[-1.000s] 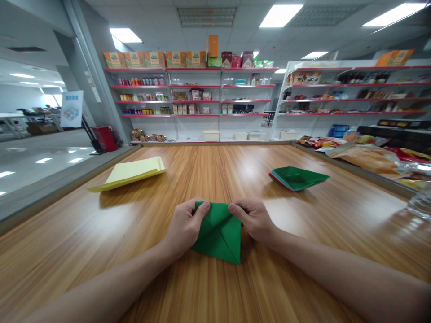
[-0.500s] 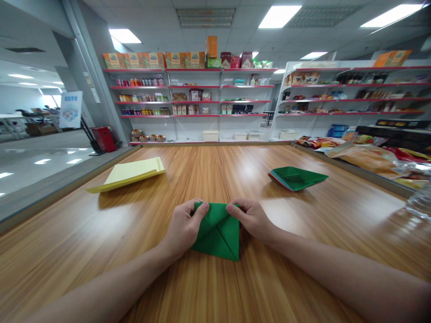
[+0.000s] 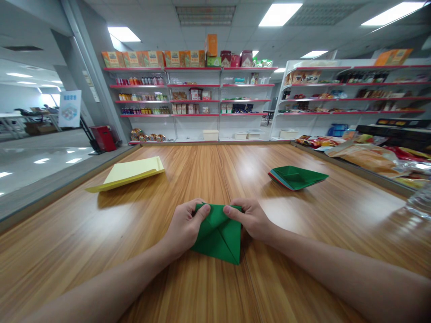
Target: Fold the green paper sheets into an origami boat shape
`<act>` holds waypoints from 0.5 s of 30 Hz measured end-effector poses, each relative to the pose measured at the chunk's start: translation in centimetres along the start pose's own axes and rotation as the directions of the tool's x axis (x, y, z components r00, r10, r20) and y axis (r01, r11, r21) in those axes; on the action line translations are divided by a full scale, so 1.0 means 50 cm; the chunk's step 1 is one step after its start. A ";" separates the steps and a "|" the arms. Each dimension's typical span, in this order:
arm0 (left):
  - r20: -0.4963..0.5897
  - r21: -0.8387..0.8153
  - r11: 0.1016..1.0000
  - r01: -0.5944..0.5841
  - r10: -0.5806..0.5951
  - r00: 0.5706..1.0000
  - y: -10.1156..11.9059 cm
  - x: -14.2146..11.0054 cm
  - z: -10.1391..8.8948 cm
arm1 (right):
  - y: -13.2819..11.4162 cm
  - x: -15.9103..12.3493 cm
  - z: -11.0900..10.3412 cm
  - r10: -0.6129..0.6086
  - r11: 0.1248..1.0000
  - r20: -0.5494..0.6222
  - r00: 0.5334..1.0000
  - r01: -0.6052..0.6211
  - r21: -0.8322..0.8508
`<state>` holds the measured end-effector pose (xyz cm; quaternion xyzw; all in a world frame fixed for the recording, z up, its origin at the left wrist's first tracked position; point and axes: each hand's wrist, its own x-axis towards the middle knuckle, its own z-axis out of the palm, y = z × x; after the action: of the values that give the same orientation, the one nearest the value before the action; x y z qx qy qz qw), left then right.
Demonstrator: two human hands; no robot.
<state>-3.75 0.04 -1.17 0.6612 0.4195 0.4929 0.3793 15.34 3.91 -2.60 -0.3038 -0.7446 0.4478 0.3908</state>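
A folded sheet of green paper (image 3: 218, 235), squarish with diagonal creases, is held just over the near middle of the wooden table. My left hand (image 3: 186, 226) pinches its upper left corner, thumb on top and fingers behind. At the upper right edge my right hand (image 3: 252, 220) grips it the same way, with the thumb laid across the front. The fingers behind the paper are mostly hidden. Farther off to the right lies a stack of folded green paper (image 3: 298, 177) with red and blue layers at its side. On the left rests a pile of yellow paper (image 3: 131, 172), one edge bent up.
The wood-grain table (image 3: 205, 172) has a raised rim. Beyond its right rim lie snack packets (image 3: 367, 157), and a clear plastic item (image 3: 420, 199) sits at the right edge. Stocked shelves (image 3: 195, 101) stand behind; a red box (image 3: 103, 138) is on the floor at left.
The right thumb has slid slightly left across the green paper's top edge. The paper has shifted a little down and to the right; both hands keep their hold.
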 end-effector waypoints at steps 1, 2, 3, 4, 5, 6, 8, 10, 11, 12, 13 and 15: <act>0.001 0.001 1.000 0.003 -0.003 1.000 0.000 0.000 0.001 | 0.000 0.000 0.000 -0.003 1.000 0.000 1.000 0.003 -0.007; -0.003 0.006 1.000 0.007 -0.007 1.000 0.000 -0.001 0.001 | 0.000 0.001 0.000 -0.007 1.000 -0.002 1.000 0.007 -0.018; -0.011 0.014 1.000 0.012 -0.012 1.000 0.000 -0.001 0.002 | 0.000 0.001 0.001 -0.011 0.999 -0.010 1.000 0.011 -0.031; -0.020 0.022 1.000 0.016 -0.016 1.000 0.000 -0.002 0.002 | 0.000 0.001 0.001 -0.013 0.999 -0.021 1.000 0.012 -0.042; -0.029 0.029 0.999 0.019 -0.018 0.999 0.000 -0.002 0.003 | 0.001 0.002 0.002 -0.011 0.999 -0.034 0.999 0.010 -0.052; -0.038 0.035 0.999 0.021 -0.020 0.999 0.000 -0.003 0.004 | 0.001 0.002 0.002 -0.006 0.998 -0.049 0.999 0.004 -0.059; -0.052 0.044 0.999 0.021 -0.019 0.998 0.001 -0.003 0.005 | 0.001 0.002 0.003 0.002 0.997 -0.078 0.997 -0.008 -0.075; -0.050 0.052 0.999 0.012 -0.009 0.999 0.002 -0.003 0.006 | 0.001 0.002 0.004 0.002 0.995 -0.094 0.996 -0.011 -0.097; -0.046 0.055 0.998 0.006 -0.004 0.999 0.003 -0.003 0.006 | 0.000 0.002 0.004 -0.002 0.995 -0.097 0.995 -0.008 -0.104; -0.039 0.057 0.998 0.002 0.000 0.999 0.004 -0.003 0.006 | -0.001 0.002 0.005 -0.007 0.994 -0.096 0.995 -0.003 -0.107; -0.034 0.057 0.998 -0.001 0.003 0.999 0.004 -0.003 0.006 | -0.002 0.002 0.005 -0.011 0.994 -0.094 0.996 0.001 -0.107; -0.024 0.051 0.999 -0.001 0.002 1.000 0.006 -0.003 0.006 | -0.004 0.002 0.005 -0.009 0.996 -0.081 0.997 0.002 -0.089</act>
<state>-3.42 -0.22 -1.02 0.6651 0.4359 0.4903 0.3567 15.07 3.81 -2.47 -0.3369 -0.7482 0.4003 0.4080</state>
